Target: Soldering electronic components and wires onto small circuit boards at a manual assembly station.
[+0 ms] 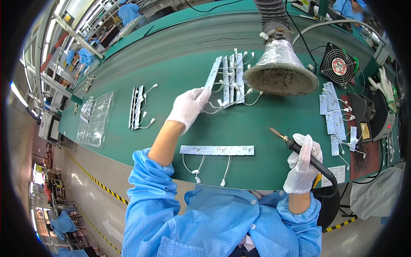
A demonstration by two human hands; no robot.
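My left hand (188, 108) pinches a white strip's (214, 72) near end beside the grouped strips (240, 81), my right hand (303, 165) grips the soldering iron (293, 146) near the front edge, and bare green bench (257, 124) lies between.

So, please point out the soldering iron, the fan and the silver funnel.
Soldering iron (293, 145), head view: on its black handle.
Fan (339, 66), head view: on its round centre.
Silver funnel (280, 54), head view: on its shiny cone.
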